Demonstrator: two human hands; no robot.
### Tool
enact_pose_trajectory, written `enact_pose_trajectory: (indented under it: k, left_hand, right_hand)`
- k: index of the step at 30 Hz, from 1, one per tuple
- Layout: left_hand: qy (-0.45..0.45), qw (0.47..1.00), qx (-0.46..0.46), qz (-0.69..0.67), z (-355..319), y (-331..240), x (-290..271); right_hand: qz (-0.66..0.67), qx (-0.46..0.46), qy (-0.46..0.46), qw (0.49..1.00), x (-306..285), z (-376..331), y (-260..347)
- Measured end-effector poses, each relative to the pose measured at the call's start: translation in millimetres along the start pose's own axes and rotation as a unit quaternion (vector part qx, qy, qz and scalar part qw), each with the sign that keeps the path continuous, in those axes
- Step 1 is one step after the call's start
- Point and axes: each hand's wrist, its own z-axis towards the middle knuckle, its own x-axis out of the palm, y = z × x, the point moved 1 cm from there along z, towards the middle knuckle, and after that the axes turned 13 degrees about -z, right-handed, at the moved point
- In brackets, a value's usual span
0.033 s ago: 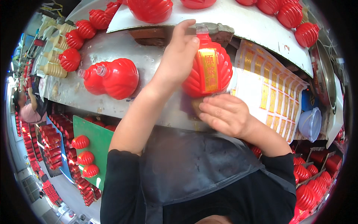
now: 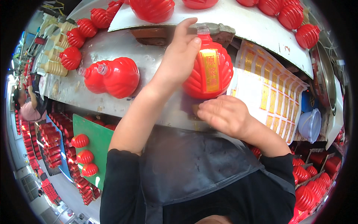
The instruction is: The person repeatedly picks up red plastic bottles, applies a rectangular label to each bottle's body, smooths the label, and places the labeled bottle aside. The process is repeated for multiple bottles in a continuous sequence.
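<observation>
A red ribbed plastic bottle (image 2: 224, 69) with a clear neck lies before me, neck pointing away. A gold label (image 2: 212, 71) with red edges runs down its front. My left hand (image 2: 181, 54) grips the bottle's left side, its thumb at the shoulder and one finger raised by the neck; the other fingers are hidden. Just below the bottle's base is my right hand (image 2: 225, 115), palm down, fingers long and close together. Something small and brown (image 2: 195, 109) shows at its fingertips, too covered to name.
Right of the bottle lies a sheet of gold labels (image 2: 266, 89). Two red bottles (image 2: 121, 78) lie on the metal table (image 2: 156, 112) at left. A white board (image 2: 246, 22) with more bottles spans the back. A pale blue bucket (image 2: 310, 125) stands right; a person (image 2: 31, 108) is far left.
My right hand has shifted slightly down and left from the bottle's base, and less of the brown thing shows. The left hand still grips the bottle.
</observation>
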Motion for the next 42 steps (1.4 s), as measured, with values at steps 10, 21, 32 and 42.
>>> enact_pose_trajectory:
  k: [10, 21, 32, 42]
  left_hand:
    - [0.053, 0.96, 0.126, 0.244, -16.6, -33.0, 9.5]
    - [0.053, 0.842, 0.319, 0.432, -27.3, -35.7, 23.0]
    - [-0.216, 0.838, 0.355, 0.353, -191.0, -84.2, -93.6]
    - [-0.534, 0.534, 0.016, 0.655, -378.1, -57.7, -318.3]
  right_hand:
    - [-0.056, 0.415, -0.13, 0.899, -14.0, 26.9, -29.8]
    - [-0.006, 0.471, -0.174, 0.864, -7.0, -17.2, -30.7]
    - [0.264, 0.508, -0.175, 0.801, -1.9, -25.7, -66.8]
    - [0.492, 0.519, 0.016, 0.699, 4.0, 7.8, -83.1]
